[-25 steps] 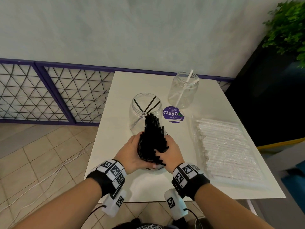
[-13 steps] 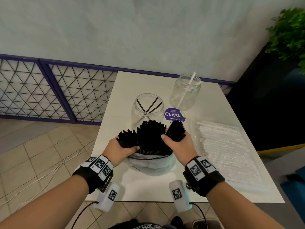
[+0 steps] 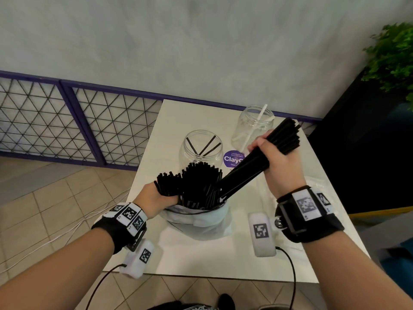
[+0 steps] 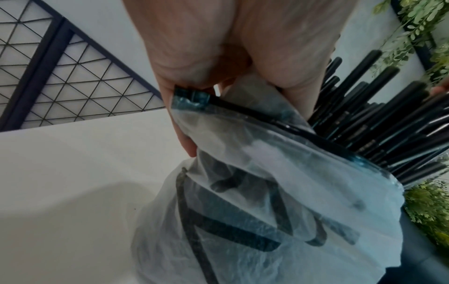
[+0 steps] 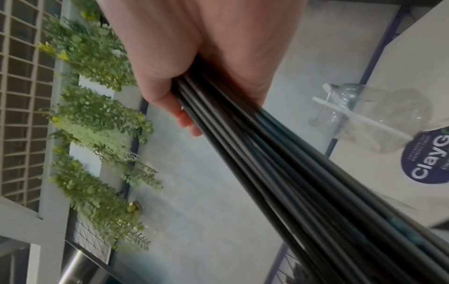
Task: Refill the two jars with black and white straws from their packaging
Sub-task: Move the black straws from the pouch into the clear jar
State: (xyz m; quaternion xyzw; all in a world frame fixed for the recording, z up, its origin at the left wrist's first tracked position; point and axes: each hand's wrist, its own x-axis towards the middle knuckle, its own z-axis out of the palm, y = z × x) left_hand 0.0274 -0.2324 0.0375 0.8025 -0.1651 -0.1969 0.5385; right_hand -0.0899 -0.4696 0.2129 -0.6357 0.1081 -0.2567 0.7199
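A clear plastic bag (image 3: 201,222) (image 4: 267,211) full of black straws (image 3: 199,186) stands on the white table (image 3: 178,260). My left hand (image 3: 156,198) (image 4: 218,80) grips the bag's rim with some straws. My right hand (image 3: 279,162) (image 5: 194,67) holds a bundle of black straws (image 3: 252,164) (image 5: 279,163), lifted and slanted, its lower ends still at the bag's mouth. Behind stand a jar (image 3: 203,151) with three black straws and a jar (image 3: 254,126) (image 5: 379,117) with a white straw.
A purple round sticker (image 3: 232,158) (image 5: 430,163) lies between the jars. A pack of white straws lies on the table's right side, mostly hidden behind my right wrist. A purple-framed mesh fence (image 3: 67,121) is left of the table; green plants (image 3: 393,57) at right.
My right hand has pulled a bundle of black straws up and to the right out of the bag. My left hand keeps holding the bag's rim.
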